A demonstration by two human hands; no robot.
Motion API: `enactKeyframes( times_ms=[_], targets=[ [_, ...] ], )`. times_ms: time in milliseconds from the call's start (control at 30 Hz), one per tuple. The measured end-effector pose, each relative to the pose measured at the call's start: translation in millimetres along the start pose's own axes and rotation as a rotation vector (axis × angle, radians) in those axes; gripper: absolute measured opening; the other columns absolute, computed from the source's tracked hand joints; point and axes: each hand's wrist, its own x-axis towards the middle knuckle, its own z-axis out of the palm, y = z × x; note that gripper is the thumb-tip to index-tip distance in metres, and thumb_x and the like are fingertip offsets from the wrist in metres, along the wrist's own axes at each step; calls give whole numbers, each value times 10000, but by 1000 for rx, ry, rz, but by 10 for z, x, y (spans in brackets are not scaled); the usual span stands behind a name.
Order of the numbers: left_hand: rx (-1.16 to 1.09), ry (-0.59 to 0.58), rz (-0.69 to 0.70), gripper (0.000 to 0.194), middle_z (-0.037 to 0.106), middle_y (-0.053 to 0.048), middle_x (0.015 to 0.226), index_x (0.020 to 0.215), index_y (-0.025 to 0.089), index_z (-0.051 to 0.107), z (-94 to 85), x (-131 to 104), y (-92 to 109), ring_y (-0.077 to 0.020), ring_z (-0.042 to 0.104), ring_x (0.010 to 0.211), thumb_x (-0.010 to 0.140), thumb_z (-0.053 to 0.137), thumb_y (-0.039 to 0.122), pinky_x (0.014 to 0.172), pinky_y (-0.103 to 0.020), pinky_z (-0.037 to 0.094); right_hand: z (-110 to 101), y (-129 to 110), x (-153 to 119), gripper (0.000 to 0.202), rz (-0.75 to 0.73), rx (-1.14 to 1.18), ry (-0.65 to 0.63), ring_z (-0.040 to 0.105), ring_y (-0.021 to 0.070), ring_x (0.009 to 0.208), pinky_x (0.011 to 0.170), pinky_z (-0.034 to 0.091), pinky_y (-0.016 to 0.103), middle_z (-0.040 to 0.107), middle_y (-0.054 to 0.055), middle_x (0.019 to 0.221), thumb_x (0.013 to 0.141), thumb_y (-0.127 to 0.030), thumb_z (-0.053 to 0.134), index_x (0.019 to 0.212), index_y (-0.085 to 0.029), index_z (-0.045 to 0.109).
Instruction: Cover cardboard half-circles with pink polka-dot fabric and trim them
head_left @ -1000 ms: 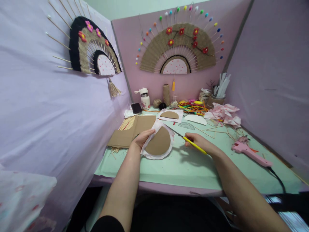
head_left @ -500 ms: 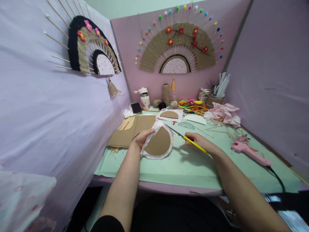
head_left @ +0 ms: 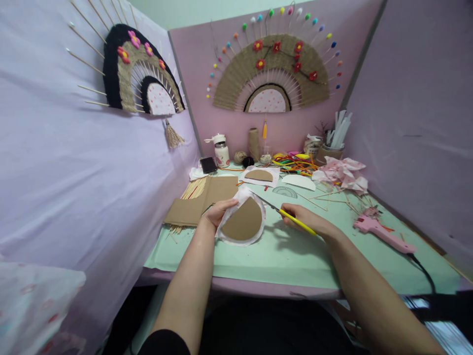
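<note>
My left hand (head_left: 219, 211) grips the edge of a cardboard half-disc (head_left: 244, 221) backed with white patterned fabric (head_left: 245, 194), which sticks out as a border all round it. In my right hand (head_left: 295, 213) is a pair of scissors with yellow handles (head_left: 300, 225). Their dark blades point left toward the upper edge of the fabric border; whether the tip touches it I cannot tell. The piece is held tilted above the green tabletop.
A cut cardboard sheet (head_left: 221, 195) lies over wooden sticks (head_left: 194, 190) at left. Behind are a second half-disc (head_left: 259, 175) on fabric, a protractor (head_left: 285, 192) and a white half-disc (head_left: 299, 182). A pink glue gun (head_left: 384, 234) with a cord rests at right, near crumpled fabric (head_left: 342, 173).
The cardboard half-disc has tilted and shifted down very slightly in my left hand. The scissors have moved a touch to the left; both hands keep their hold.
</note>
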Motion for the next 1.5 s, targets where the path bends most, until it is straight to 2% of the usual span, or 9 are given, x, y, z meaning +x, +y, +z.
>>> enactKeyframes(
  times_ms=[700,967,1267,1500],
  targets=[
    [14,18,3,264,762,-119,786,1067,60,657,3,6,-8,-222,732,674,831,651,176,665,-301,554,-18,-29,-18,312,12,13,9,353,131,586,531,283,260,413,-41,608,701,-492,566,657,-224,412],
    [19,25,-4,329,765,-129,817,1147,59,636,2,8,-8,-234,734,696,834,632,159,688,-316,549,-14,-1,-7,316,19,36,18,348,127,586,527,269,252,406,-46,598,673,-469,592,646,-224,396],
    [24,37,-3,214,765,-125,799,1027,62,666,-3,12,-10,-227,733,686,842,593,141,685,-308,550,-21,38,5,310,32,39,23,348,121,584,532,273,246,398,-58,589,652,-464,597,638,-216,410],
    [26,57,0,231,763,-115,775,1061,68,662,13,7,-6,-215,731,669,862,555,115,666,-298,558,-27,32,-9,340,46,74,43,351,114,575,532,264,240,396,-63,578,639,-464,636,619,-213,407]
  ],
)
